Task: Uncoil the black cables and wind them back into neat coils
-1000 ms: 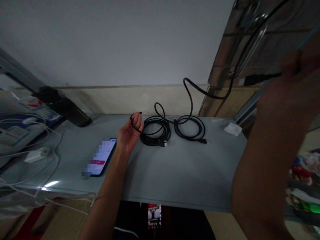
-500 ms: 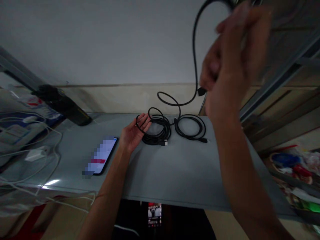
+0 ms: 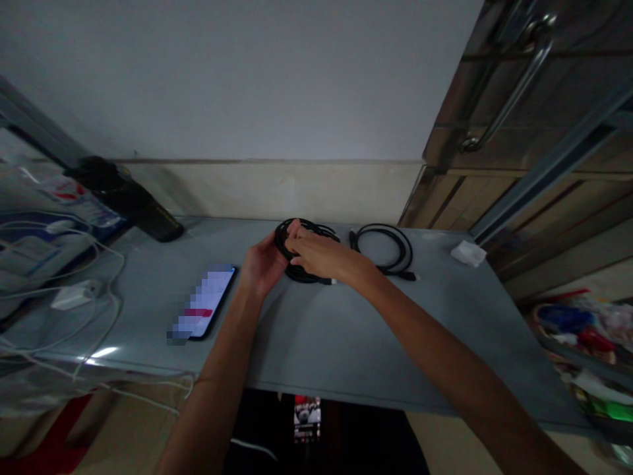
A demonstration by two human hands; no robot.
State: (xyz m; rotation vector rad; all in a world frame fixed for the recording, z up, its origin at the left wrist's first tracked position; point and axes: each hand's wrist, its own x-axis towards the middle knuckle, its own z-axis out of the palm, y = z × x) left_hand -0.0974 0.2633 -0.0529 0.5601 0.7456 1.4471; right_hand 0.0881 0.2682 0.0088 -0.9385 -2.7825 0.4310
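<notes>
A bundle of coiled black cable [image 3: 309, 274] lies on the grey table [image 3: 316, 349] near the wall. My left hand [image 3: 264, 264] is at its left side, with fingers wrapped round the coil's edge. Over the top of the bundle reaches my right hand [image 3: 314, 251], its fingers closed on the cable strands at the left part of the coil. My hands meet there and hide part of the loops. A second, smaller black cable coil [image 3: 408, 247] rests just to the right, touched by neither hand.
A lit phone [image 3: 208, 303] lies left of my left arm. Behind it a black bottle [image 3: 133, 201] leans. White cables with a white adapter [image 3: 74, 295] spread at the far left. Crumpled white paper [image 3: 468, 253] sits at the right. Another phone [image 3: 307, 419] is below the table edge.
My right hand has come down from the upper right to the bundle. The raised cable length is now down at the coil. My left hand has closed round the coil's edge.
</notes>
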